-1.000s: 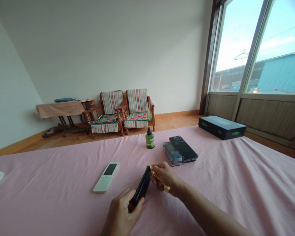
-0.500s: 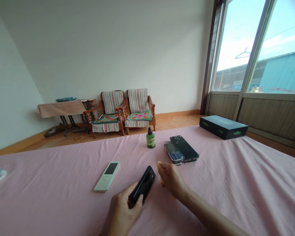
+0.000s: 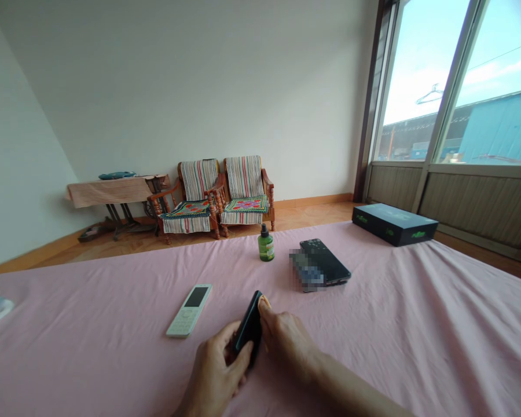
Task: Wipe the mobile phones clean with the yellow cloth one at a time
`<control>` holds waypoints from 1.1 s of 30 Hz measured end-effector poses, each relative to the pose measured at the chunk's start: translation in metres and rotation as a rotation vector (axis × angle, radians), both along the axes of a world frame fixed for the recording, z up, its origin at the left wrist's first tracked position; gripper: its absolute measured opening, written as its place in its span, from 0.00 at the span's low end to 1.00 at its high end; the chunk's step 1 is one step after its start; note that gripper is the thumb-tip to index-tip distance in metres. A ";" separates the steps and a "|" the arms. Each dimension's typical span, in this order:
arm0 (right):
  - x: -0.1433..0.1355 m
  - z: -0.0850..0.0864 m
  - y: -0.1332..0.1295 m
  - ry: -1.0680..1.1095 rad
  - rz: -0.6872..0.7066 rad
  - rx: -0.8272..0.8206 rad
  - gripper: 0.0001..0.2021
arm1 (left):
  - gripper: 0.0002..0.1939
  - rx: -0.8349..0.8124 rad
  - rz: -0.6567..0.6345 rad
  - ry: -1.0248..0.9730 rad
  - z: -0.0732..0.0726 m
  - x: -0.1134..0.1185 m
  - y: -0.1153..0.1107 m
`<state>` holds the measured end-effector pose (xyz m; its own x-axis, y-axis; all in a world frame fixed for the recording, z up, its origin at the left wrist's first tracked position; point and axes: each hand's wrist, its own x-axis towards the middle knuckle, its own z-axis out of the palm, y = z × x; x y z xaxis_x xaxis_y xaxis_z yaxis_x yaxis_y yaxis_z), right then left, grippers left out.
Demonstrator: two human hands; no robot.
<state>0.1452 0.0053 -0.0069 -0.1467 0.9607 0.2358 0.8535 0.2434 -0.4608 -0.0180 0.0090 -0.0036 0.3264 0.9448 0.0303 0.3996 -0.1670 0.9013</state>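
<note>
My left hand (image 3: 221,359) is wrapped round a black smartphone (image 3: 248,327), which it holds tilted above the pink sheet. At the phone's upper right edge, my right hand (image 3: 286,339) presses a small yellow cloth or sponge (image 3: 264,301) against it. Most of that yellow piece is hidden by the fingers, so its exact kind is unclear. A white keypad phone (image 3: 190,313) lies on the sheet to the left of my left hand. Beyond my hands stands a green bottle (image 3: 266,246) with a black top.
Right of the bottle lies a dark tablet-like slab (image 3: 330,263), with a pixelated item beside it. A black box (image 3: 393,225) rests at the far right of the pink sheet (image 3: 91,347). Two wooden armchairs (image 3: 243,191) stand by the wall.
My right hand has moved left with the yellow piece and now touches the black smartphone. In my left hand the phone has turned more onto its edge.
</note>
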 end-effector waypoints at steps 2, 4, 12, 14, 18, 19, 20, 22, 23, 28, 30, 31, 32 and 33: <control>0.002 0.001 0.001 0.004 -0.036 -0.006 0.18 | 0.26 0.010 -0.003 0.011 -0.001 0.000 0.000; 0.000 0.000 -0.001 -0.014 0.021 -0.004 0.19 | 0.26 0.017 -0.008 0.009 -0.002 -0.001 -0.001; -0.001 0.003 0.005 0.531 0.035 -0.021 0.11 | 0.18 0.258 -0.044 0.054 0.002 -0.001 -0.003; 0.003 0.010 0.011 0.701 0.008 -0.067 0.14 | 0.18 0.360 -0.072 0.092 0.004 0.000 -0.004; 0.013 0.016 0.014 0.813 0.004 -0.216 0.17 | 0.20 0.460 -0.066 0.172 0.006 0.003 -0.006; 0.016 0.016 0.014 0.831 0.003 -0.257 0.16 | 0.20 0.470 -0.061 0.179 0.006 0.003 -0.007; 0.018 0.015 0.013 0.845 0.001 -0.292 0.15 | 0.20 0.474 -0.059 0.176 0.006 0.003 -0.007; 0.021 0.013 0.013 0.867 -0.008 -0.342 0.13 | 0.20 0.449 -0.061 0.139 0.004 0.002 -0.007; 0.022 0.013 0.013 0.877 -0.015 -0.356 0.13 | 0.21 0.411 -0.058 0.107 0.003 0.002 -0.006; 0.023 0.014 0.014 0.916 -0.044 -0.373 0.12 | 0.31 0.082 -0.027 -0.044 -0.003 -0.003 0.002; 0.025 0.015 0.014 0.928 -0.049 -0.388 0.13 | 0.32 0.015 -0.083 -0.115 -0.001 -0.005 0.007; 0.025 0.015 0.014 0.933 -0.052 -0.395 0.13 | 0.32 -0.011 -0.134 -0.165 0.001 -0.006 0.009; 0.026 0.015 0.014 0.937 -0.055 -0.401 0.13 | 0.33 -0.048 -0.194 -0.214 0.002 -0.007 0.010; 0.026 0.015 0.015 0.940 -0.059 -0.406 0.13 | 0.34 -0.090 -0.256 -0.255 0.004 -0.007 0.011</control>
<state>0.1710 0.0199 0.0079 -0.0205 0.9934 -0.1130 0.1099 -0.1101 -0.9878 -0.0251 0.0202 0.0005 0.5453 0.8359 0.0619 0.1156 -0.1482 0.9822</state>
